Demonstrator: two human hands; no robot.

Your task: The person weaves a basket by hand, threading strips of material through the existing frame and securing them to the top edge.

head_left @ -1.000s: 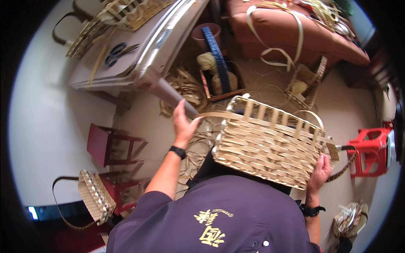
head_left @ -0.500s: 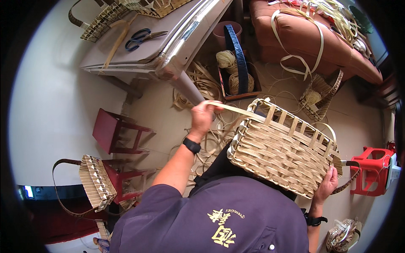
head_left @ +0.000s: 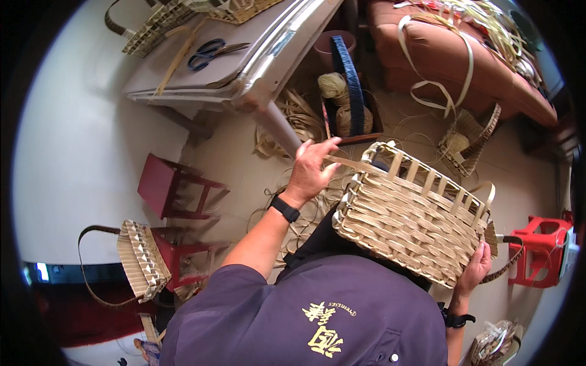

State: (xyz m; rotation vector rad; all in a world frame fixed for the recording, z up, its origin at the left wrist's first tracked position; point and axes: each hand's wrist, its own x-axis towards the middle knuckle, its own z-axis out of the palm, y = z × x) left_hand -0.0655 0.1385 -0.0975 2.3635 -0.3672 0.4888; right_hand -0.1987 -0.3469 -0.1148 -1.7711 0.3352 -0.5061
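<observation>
Scissors (head_left: 224,49) on table (head_left: 259,33), strips (head_left: 297,121) on floor (head_left: 235,165), red stool (head_left: 537,245) right of held basket (head_left: 409,216)

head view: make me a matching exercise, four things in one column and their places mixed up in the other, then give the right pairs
Things
1. blue-handled scissors
2. right hand
3. bright red stool
4. left hand

Places
A. at the right end of the woven basket
B. beside the strip that runs out from the basket's left end
C. on top of the grey table
D. near the picture's right edge

Right pairs: 1-C, 2-A, 3-D, 4-B
</observation>
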